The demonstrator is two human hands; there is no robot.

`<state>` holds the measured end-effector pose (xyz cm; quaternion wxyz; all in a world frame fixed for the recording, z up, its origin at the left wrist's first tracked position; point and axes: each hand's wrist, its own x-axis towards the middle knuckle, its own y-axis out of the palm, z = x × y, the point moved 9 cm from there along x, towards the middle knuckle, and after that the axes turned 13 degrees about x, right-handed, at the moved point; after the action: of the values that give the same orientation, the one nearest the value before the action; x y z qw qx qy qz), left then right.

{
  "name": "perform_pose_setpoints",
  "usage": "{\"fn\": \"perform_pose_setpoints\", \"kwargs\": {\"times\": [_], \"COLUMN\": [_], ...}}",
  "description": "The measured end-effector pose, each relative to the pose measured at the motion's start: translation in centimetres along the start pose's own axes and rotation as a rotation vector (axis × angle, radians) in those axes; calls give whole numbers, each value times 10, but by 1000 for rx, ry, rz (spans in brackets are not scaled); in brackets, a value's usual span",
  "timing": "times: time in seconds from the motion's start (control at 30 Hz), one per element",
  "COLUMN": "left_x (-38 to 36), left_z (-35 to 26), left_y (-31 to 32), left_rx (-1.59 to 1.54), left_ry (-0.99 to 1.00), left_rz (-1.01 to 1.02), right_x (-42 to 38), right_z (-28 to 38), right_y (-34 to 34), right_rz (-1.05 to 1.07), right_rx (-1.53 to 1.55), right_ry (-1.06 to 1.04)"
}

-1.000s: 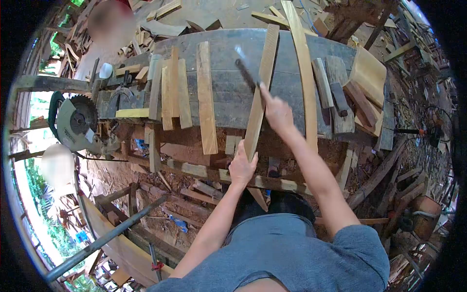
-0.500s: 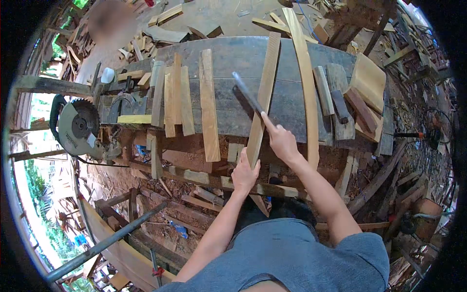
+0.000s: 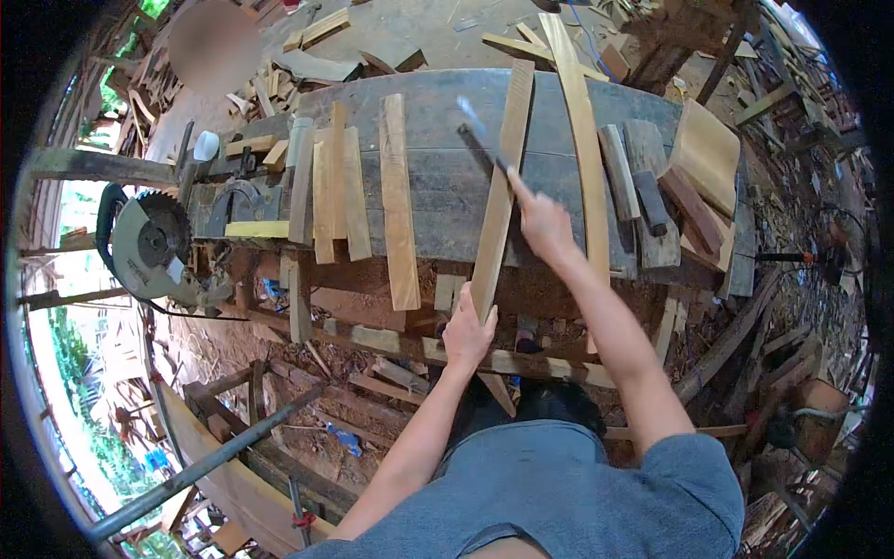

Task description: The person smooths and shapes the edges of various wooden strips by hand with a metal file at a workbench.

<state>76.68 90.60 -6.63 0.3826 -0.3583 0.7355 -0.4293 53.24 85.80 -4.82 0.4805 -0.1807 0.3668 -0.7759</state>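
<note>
My left hand (image 3: 468, 334) is wrapped round the near end of a long wooden strip (image 3: 504, 186), which slants away across the dark workbench (image 3: 438, 186). In my right hand (image 3: 543, 224) is a thin, dark, file-like tool (image 3: 483, 150) with a pale, blurred far end. The tool crosses over the strip at an angle, pointing away and to the left; whether it touches the wood I cannot tell. A longer pale strip (image 3: 582, 149) lies to the right of my right hand, and a wide board (image 3: 399, 205) lies to the left.
A circular saw (image 3: 149, 238) stands at the bench's left end. Several short wooden pieces (image 3: 352, 196) lie on the left of the bench. Curved wooden blocks (image 3: 705, 158) rest at the right. A metal pipe (image 3: 209, 461) runs across the lower left. Wood scraps litter the ground.
My right hand has moved away from my body and slightly right, carrying the tool forward along the strip. My left hand has stayed nearly in place.
</note>
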Motion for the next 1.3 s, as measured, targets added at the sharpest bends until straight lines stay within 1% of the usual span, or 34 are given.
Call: {"fn": "perform_pose_setpoints", "kwargs": {"times": [0.03, 0.1, 0.2, 0.3, 0.33, 0.37, 0.4, 0.43, 0.5, 0.53, 0.57, 0.63, 0.67, 0.73, 0.77, 0.83, 0.87, 0.93, 1.0, 1.03, 1.1, 1.17, 1.2, 1.3], "left_x": [1, 2, 4, 6, 5, 3, 3, 3, 3, 1, 1, 4, 5, 4, 0, 2, 2, 1, 1, 4, 1, -4, -1, 0], "left_z": [0, 1, -1, 0, 0, 0, 0, -1, -1, 1, 2, 0, 0, 3, 3, -3, -3, 1, 7, 7, 5, 2, -1, 2], "left_y": [0, 1, -2, -3, -2, -1, 0, 1, -2, -3, -1, -1, -2, 4, 5, -3, -3, -1, 7, 6, 6, 3, -1, 1], "left_rx": [4, 9, -8, 5, 4, 5, 15, 20, 8, 10, 8, 6, 11, 12, 23, -3, 11, 16, 14, 19, 2, 5, -2, 3], "left_ry": [6, 12, 35, 18, 14, 11, -22, -14, 16, 23, 20, 16, -3, -41, -36, -11, -1, -1, -49, -45, -31, -28, -26, -30], "left_rz": [-7, -21, -48, -31, -21, -7, 47, 46, -31, -36, -25, -18, 4, 68, 81, 35, 11, 29, 88, 83, 60, 70, 61, 75], "right_x": [27, 66, 30, -26, -20, -1, 31, 53, 73, 79, 65, 16, 20, 18, 36, 93, 95, 93, 52, 36, 39, 80, 107, 109], "right_z": [-3, -11, -6, 6, 6, 0, -6, -9, -12, -14, -10, 2, 5, 0, -7, -21, -23, -23, -11, -6, -6, -17, -28, -24], "right_y": [-7, -13, -10, 5, 1, 2, -6, -15, -18, -20, -22, -11, -14, -10, -8, -21, -20, -19, -13, -9, -11, -25, -25, -29], "right_rz": [-90, -102, -98, 110, 73, 80, -6, -100, -115, -121, -131, -37, -40, 28, 29, -115, -135, -121, -16, 57, 83, -62, -81, -98], "right_rx": [0, 29, 34, -46, -88, -85, -82, -81, -61, -45, -49, -99, -94, -91, -82, -48, -37, -17, -30, -42, -34, 13, 8, 61], "right_ry": [-27, 13, -26, 21, 9, 18, 8, -6, 24, 55, 49, 12, 10, 55, 70, 100, 105, 94, 109, 98, 108, 102, 128, 95]}}
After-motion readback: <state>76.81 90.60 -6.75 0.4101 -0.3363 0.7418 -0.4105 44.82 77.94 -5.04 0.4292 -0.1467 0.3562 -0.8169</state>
